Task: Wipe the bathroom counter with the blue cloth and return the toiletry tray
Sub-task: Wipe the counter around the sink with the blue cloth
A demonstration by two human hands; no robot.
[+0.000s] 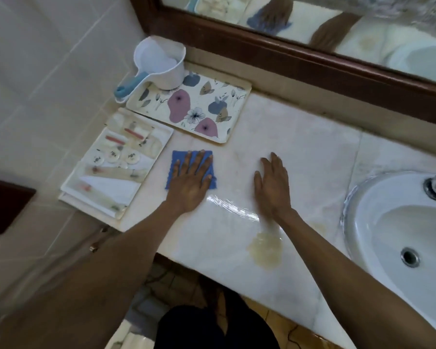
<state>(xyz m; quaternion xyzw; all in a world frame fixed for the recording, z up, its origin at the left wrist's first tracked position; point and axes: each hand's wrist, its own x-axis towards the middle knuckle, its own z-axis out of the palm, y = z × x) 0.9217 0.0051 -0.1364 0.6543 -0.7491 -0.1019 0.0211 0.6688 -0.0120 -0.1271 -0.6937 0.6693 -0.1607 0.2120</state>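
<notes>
A blue cloth (177,159) lies flat on the pale marble counter (300,147). My left hand (191,177) presses down on it with fingers spread. My right hand (272,187) rests flat on the bare counter to the right, holding nothing. A white toiletry tray (161,133) filled with several packaged toiletries sits at the counter's left end, just left of the cloth. A floral tray (237,107) lies behind it, near the wall.
A white water scoop with a blue handle (159,64) stands on the floral tray's far corner. A white sink basin (400,235) with a tap lies at the right. A yellowish stain (266,249) marks the counter near its front edge. A wood-framed mirror (312,59) runs behind.
</notes>
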